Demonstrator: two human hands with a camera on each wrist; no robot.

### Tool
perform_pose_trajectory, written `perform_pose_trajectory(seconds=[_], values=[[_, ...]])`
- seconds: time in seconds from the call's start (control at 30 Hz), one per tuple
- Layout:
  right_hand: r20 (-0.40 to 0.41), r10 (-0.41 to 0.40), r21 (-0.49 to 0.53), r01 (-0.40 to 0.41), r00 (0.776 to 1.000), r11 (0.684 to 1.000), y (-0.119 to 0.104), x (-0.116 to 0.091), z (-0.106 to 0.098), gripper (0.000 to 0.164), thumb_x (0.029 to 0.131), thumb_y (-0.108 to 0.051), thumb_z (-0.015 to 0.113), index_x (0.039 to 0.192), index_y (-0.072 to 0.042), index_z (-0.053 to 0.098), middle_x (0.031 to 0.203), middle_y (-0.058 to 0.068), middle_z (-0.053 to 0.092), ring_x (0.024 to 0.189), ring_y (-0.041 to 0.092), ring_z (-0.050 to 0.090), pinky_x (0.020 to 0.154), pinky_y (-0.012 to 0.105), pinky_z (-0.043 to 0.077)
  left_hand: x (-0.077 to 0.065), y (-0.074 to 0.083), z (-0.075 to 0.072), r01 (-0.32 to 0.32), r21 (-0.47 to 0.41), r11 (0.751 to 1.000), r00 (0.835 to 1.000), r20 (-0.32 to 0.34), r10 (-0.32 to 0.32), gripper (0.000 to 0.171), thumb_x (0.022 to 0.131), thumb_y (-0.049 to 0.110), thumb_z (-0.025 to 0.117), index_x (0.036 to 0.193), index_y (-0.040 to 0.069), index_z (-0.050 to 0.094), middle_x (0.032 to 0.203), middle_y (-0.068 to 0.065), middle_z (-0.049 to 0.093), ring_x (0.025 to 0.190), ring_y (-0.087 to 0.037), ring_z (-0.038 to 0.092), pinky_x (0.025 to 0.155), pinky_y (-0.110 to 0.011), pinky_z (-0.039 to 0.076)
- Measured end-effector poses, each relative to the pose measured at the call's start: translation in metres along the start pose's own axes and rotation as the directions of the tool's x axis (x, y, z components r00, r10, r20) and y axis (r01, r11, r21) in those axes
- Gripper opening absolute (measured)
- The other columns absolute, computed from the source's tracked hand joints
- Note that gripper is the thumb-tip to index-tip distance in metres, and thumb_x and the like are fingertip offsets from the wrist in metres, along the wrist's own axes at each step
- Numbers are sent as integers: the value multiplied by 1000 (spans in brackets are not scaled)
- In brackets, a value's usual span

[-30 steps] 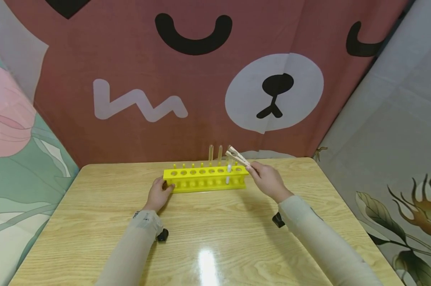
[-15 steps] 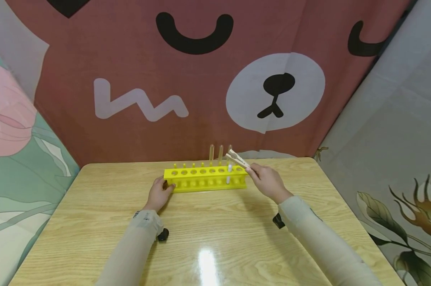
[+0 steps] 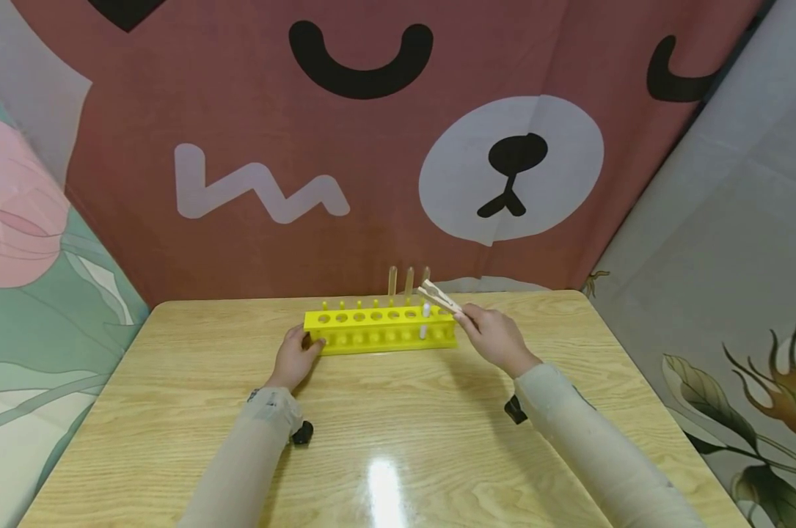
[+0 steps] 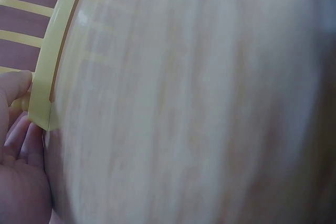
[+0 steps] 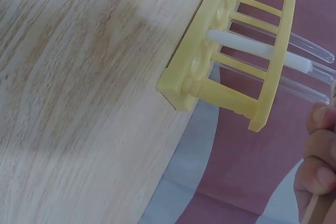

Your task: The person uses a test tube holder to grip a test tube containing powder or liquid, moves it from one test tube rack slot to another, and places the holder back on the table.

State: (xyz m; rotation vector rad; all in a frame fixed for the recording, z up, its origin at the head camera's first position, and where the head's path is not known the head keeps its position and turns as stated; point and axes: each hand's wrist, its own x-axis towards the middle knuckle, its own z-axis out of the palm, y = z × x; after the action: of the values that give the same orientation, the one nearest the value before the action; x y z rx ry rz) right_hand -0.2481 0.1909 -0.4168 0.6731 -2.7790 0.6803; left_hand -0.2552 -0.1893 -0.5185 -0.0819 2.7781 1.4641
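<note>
A yellow test tube rack (image 3: 379,317) stands near the table's far edge. My left hand (image 3: 295,358) grips its left end, thumb (image 4: 14,85) in front and fingers underneath in the left wrist view. My right hand (image 3: 497,339) holds a wooden test tube clamp (image 3: 442,298) by its handle, above the rack's right end. The clamp's tips are beside the rightmost clear test tube; whether they touch it, I cannot tell. A white tube-shaped piece (image 5: 247,44) stands in a hole near the right end. Several clear test tubes (image 3: 409,281) stand upside down along the back.
The wooden table (image 3: 384,411) extends in front of the rack. Right behind its far edge hangs a printed curtain (image 3: 272,257). Another patterned cloth (image 3: 721,293) hangs along the right side.
The clamp in my right hand has come down slightly beside the rightmost test tube. My left hand keeps its grip on the rack.
</note>
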Motion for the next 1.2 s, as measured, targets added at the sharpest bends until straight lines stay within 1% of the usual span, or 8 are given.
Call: perform_pose_trajectory(seconds=[0.2,0.5,0.73,1.0,1.2], values=[[21,8,2,-8,1000,1000,1,-1,3,26,107,-25,54,85,-12,54,58,-3,36,47,11,25,46,27,25,0,-2,0,0,0,1000,1000,-3,0,56,105,21,58,151,-5,41,155,-26,35,145,-42,32,120,-56,25],[15,5,-22,-4,1000,1000,4,-2,8,26,106,-25,55,84,-12,54,58,-3,37,48,11,27,46,26,26,0,-4,1,-2,-13,1000,1000,-4,2,55,105,21,58,150,-5,42,155,-25,35,145,-41,33,120,-56,25],[18,4,-25,-3,1000,1000,6,-2,10,26,107,-26,55,85,-12,55,58,-3,36,48,11,26,46,26,25,0,-3,1,-21,-13,1000,1000,-7,21,54,105,20,58,149,-6,43,155,-26,35,145,-42,33,119,-57,27],[14,9,-1,-9,1000,1000,6,-2,11,26,106,-25,55,85,-11,55,58,-3,37,47,11,27,46,27,26,0,-3,-1,-16,-9,1000,1000,5,16,55,105,21,58,150,-6,41,156,-26,33,146,-41,31,120,-56,25],[34,36,36,-37,999,999,5,-2,10,24,107,-24,55,86,-11,56,58,-3,38,46,11,28,45,27,27,0,-3,0,-16,-6,1000,1000,3,16,55,105,21,58,150,-7,41,156,-25,33,146,-41,31,120,-56,24]])
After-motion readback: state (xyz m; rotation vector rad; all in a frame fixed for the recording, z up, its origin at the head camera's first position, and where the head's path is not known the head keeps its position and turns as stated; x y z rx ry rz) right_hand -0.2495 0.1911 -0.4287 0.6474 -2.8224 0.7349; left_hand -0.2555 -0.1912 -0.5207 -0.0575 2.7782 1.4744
